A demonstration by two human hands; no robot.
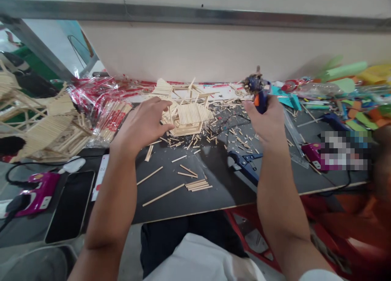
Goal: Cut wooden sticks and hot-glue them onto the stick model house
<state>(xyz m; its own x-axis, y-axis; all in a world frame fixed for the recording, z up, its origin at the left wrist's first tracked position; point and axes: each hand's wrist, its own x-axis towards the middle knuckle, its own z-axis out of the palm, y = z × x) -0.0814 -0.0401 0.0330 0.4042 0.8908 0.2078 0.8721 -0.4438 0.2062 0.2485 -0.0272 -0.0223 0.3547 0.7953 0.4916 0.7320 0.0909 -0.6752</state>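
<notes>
My right hand [269,116] is wrapped around a blue glue gun [260,99] with an orange trigger. Its nozzle end is crusted with dark residue and points up, away from the table. A small house-like model of thin wooden sticks [191,114] stands on the dark tabletop. At the model's left side is my left hand [146,120], thumb and fingers spread apart; whether the fingertips touch the model I cannot tell. Cut wooden sticks [198,185] lie in front of the model, and blue-handled cutters [246,165] rest beneath my right wrist.
On the left are a larger stick structure [51,126], plastic-wrapped stick bundles [111,118], a phone [71,207] and a magenta power strip [39,193]. A second magenta power strip [316,156] and colourful foam pieces [357,114] lie right, beside another person. A metal bar [195,14] crosses behind.
</notes>
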